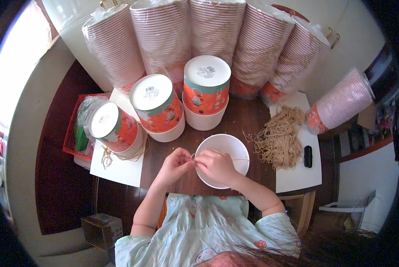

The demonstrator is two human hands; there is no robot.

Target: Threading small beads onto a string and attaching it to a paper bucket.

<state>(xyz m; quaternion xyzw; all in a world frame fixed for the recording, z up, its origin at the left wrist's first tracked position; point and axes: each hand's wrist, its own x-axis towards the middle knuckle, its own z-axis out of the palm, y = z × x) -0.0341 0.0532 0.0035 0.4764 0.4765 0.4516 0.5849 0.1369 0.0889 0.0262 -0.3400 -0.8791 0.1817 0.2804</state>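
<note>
My left hand [176, 165] and my right hand [217, 165] meet fingertip to fingertip over the left rim of a white paper bucket [241, 171]. Both are closed in a pinch on a thin tan cord [241, 159], one end of which sticks out to the right of my right hand, across the bucket's mouth. My fingers hide most of the cord between them. The bucket stands mouth up near the table's front edge, its inside partly covered by my right hand. To the right lies a tangled heap of similar tan cords [279, 139] on white card.
Upside-down orange printed bucket stacks [206, 95] stand beyond my hands. Tall plastic-wrapped stacks [217, 33] line the back, and another wrapped stack [342, 101] leans at right. A black object [308, 156] lies beside the cords. A red basket [71, 135] sits far left.
</note>
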